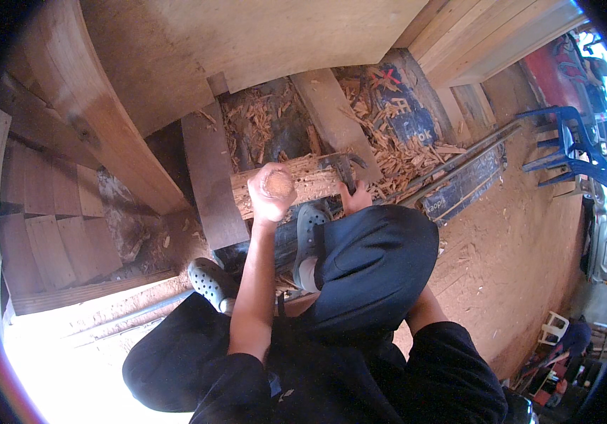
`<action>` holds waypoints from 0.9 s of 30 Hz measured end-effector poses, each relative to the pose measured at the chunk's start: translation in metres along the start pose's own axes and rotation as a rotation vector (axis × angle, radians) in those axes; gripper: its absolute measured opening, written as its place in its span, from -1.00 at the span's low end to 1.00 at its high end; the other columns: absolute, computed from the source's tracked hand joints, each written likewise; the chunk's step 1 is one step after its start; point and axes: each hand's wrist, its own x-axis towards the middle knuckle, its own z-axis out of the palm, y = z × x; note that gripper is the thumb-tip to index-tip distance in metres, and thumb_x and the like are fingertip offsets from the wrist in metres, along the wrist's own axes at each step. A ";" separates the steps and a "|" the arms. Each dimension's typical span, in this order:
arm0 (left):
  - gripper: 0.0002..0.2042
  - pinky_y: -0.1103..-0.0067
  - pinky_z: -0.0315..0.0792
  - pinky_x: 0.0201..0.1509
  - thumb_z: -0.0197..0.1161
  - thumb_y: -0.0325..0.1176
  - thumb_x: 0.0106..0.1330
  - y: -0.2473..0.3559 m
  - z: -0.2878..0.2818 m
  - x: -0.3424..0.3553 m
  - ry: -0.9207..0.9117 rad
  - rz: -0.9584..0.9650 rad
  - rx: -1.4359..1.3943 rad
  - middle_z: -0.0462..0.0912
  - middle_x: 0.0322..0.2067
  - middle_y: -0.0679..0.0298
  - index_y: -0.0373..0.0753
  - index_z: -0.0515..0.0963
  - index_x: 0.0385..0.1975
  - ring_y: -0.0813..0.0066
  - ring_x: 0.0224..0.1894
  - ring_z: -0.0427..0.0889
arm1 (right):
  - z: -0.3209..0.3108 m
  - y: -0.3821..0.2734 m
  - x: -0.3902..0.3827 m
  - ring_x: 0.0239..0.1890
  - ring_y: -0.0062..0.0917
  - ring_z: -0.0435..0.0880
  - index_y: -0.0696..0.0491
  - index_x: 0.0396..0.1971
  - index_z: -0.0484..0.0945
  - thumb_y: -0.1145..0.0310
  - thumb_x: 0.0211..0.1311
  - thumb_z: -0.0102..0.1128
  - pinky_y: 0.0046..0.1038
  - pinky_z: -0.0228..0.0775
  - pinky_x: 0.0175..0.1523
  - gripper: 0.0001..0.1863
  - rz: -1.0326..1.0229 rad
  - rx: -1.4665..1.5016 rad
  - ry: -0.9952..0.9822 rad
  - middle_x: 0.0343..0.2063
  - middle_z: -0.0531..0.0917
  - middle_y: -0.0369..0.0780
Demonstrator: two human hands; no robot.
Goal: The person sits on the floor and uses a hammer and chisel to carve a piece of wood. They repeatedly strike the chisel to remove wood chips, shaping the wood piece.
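My left hand (266, 205) is closed round a thick wooden handle (277, 186), seen end-on; whatever is below it is hidden by the fist. Beneath and beside that hand lies a rough, chipped wooden block (310, 180), its surface pitted and splintered. At the block's right end, my right hand (355, 199) grips a hammer (346, 169) with a dark, curved metal head. My knee covers part of that hand and its forearm. The hammer head is over or against the block; I cannot tell whether they touch.
Wood chips (406, 166) cover the ground around the block. Planks (335, 106) lie beyond it, and a large wooden panel (247, 42) stands ahead. A curved timber (116, 106) rises at left. Metal rails (459, 164) and a blue plastic chair (572, 152) are to the right.
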 end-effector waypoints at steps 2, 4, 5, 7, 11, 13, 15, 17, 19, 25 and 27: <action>-0.75 0.66 0.38 -0.32 0.19 -0.61 -0.27 0.002 0.002 0.000 -0.022 0.018 -0.010 0.53 -0.54 0.35 -0.31 0.49 -0.47 0.62 -0.47 0.46 | 0.001 0.000 0.000 -0.21 0.08 0.55 0.19 -0.12 0.44 -0.18 0.09 0.06 -0.09 0.37 -0.13 -0.33 -0.023 0.018 0.025 -0.35 0.60 0.13; -0.75 0.60 0.43 -0.31 0.23 -0.55 -0.27 0.003 0.004 0.000 -0.029 0.032 0.059 0.57 -0.55 0.27 -0.30 0.51 -0.47 0.52 -0.48 0.53 | 0.002 0.000 0.000 -0.21 0.07 0.55 0.18 -0.13 0.45 -0.18 0.08 0.07 -0.10 0.37 -0.13 -0.34 -0.017 0.020 0.033 -0.35 0.61 0.11; -0.75 0.58 0.45 -0.30 0.25 -0.51 -0.27 0.004 0.005 0.000 -0.029 0.037 0.094 0.58 -0.55 0.23 -0.29 0.52 -0.47 0.47 -0.48 0.56 | 0.002 -0.001 0.000 -0.21 0.06 0.56 0.18 -0.13 0.46 -0.18 0.08 0.08 -0.10 0.37 -0.12 -0.34 -0.003 0.014 0.029 -0.34 0.61 0.10; -0.76 0.56 0.46 -0.29 0.27 -0.50 -0.26 0.005 0.007 -0.001 -0.050 0.037 0.089 0.59 -0.54 0.20 -0.30 0.52 -0.48 0.43 -0.47 0.59 | 0.001 -0.002 0.000 -0.20 0.06 0.56 0.17 -0.14 0.47 -0.18 0.07 0.08 -0.10 0.37 -0.12 -0.35 0.018 0.006 0.023 -0.34 0.61 0.10; -0.76 0.56 0.46 -0.29 0.28 -0.49 -0.26 0.007 0.010 -0.001 -0.081 0.076 0.128 0.59 -0.54 0.19 -0.30 0.52 -0.49 0.41 -0.46 0.60 | -0.003 -0.007 -0.002 -0.19 0.06 0.55 0.17 -0.12 0.47 -0.18 0.07 0.08 -0.10 0.37 -0.11 -0.34 0.023 0.017 0.008 -0.32 0.61 0.12; -0.76 0.56 0.46 -0.29 0.28 -0.49 -0.26 0.008 0.010 -0.001 -0.091 0.083 0.101 0.60 -0.54 0.19 -0.30 0.51 -0.49 0.40 -0.46 0.61 | -0.006 -0.009 -0.004 -0.19 0.07 0.55 0.17 -0.11 0.47 -0.18 0.07 0.08 -0.09 0.36 -0.10 -0.33 0.027 0.019 -0.001 -0.31 0.60 0.12; -0.76 0.56 0.46 -0.29 0.28 -0.49 -0.26 0.009 0.011 -0.001 -0.097 0.090 0.093 0.60 -0.54 0.19 -0.30 0.51 -0.50 0.40 -0.46 0.61 | -0.007 -0.011 -0.004 -0.18 0.07 0.55 0.16 -0.10 0.46 -0.18 0.07 0.08 -0.09 0.36 -0.10 -0.33 0.045 0.008 -0.012 -0.31 0.60 0.13; -0.76 0.56 0.46 -0.29 0.28 -0.50 -0.27 0.009 0.011 -0.001 -0.100 0.096 0.105 0.60 -0.54 0.19 -0.30 0.51 -0.50 0.39 -0.46 0.61 | -0.007 -0.011 -0.005 -0.19 0.07 0.55 0.16 -0.10 0.46 -0.18 0.07 0.08 -0.09 0.36 -0.11 -0.33 0.036 0.012 -0.005 -0.31 0.60 0.13; -0.76 0.56 0.46 -0.29 0.29 -0.50 -0.27 0.009 0.011 -0.001 -0.096 0.095 0.100 0.60 -0.54 0.19 -0.30 0.51 -0.50 0.39 -0.46 0.61 | -0.007 -0.010 -0.004 -0.19 0.07 0.55 0.17 -0.10 0.46 -0.19 0.06 0.09 -0.09 0.37 -0.11 -0.33 0.034 0.024 -0.003 -0.31 0.60 0.12; -0.77 0.56 0.46 -0.29 0.29 -0.50 -0.27 0.007 0.011 -0.001 -0.083 0.087 0.095 0.60 -0.54 0.19 -0.29 0.51 -0.51 0.38 -0.46 0.61 | -0.005 -0.007 -0.003 -0.19 0.04 0.56 0.18 -0.14 0.46 -0.19 0.06 0.10 -0.12 0.38 -0.11 -0.33 0.019 0.033 0.008 -0.32 0.61 0.10; -0.76 0.56 0.46 -0.29 0.29 -0.50 -0.27 0.005 0.011 -0.001 -0.083 0.081 0.095 0.60 -0.54 0.18 -0.29 0.51 -0.50 0.38 -0.46 0.62 | -0.004 -0.007 -0.003 -0.19 0.03 0.56 0.18 -0.14 0.46 -0.19 0.06 0.10 -0.13 0.38 -0.11 -0.33 0.038 0.031 0.000 -0.33 0.61 0.10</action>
